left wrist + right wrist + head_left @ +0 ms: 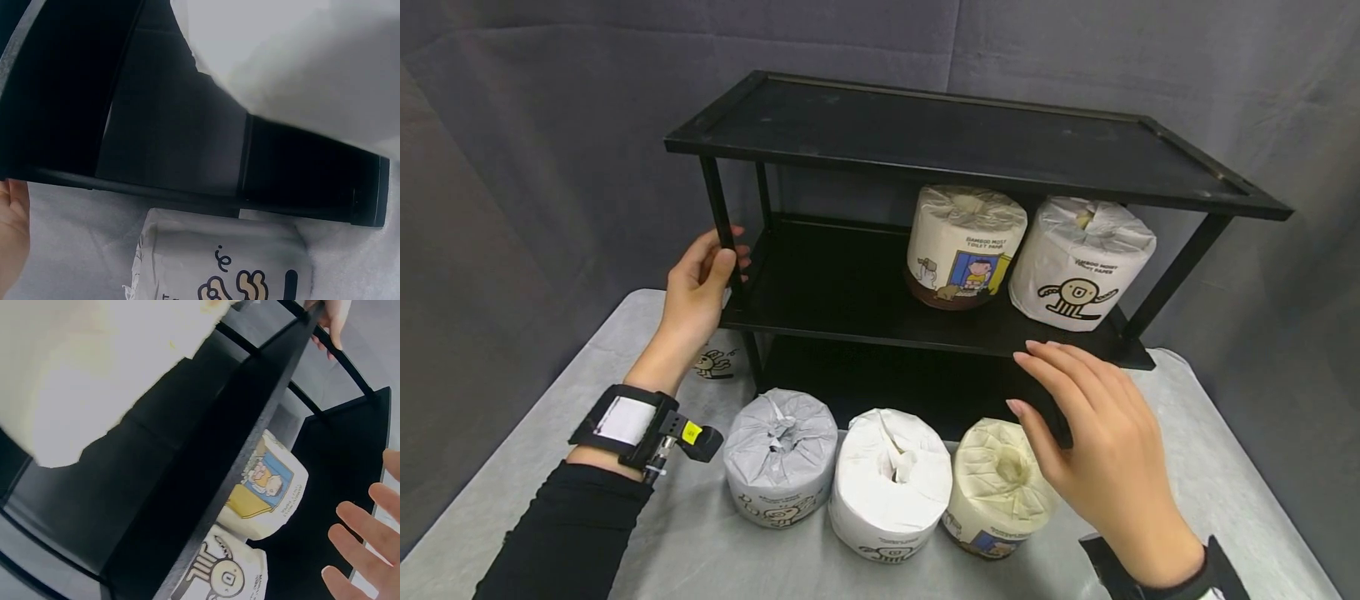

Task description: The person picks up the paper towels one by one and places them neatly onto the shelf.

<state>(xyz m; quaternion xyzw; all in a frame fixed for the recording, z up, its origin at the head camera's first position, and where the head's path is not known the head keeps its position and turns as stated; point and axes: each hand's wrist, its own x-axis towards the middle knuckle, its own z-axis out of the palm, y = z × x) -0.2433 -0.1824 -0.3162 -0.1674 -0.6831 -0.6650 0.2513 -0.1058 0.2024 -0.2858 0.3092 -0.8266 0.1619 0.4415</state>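
Left hand grips the shelf post — steadying it; right hand, fingers relaxed, hovers over the cream roll.

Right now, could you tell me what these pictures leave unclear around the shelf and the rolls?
- Head view: the right hand covers part of the cream roll.
- Left wrist view: the left hand is cut off by the edge.
- Head view: the black shelf shades its bottom level.

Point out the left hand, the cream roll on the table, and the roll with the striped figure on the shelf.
left hand point(696, 287), head view, back of the hand.
cream roll point(992, 483), head view, crinkled top.
striped-figure roll point(1078, 267), head view, printed side.
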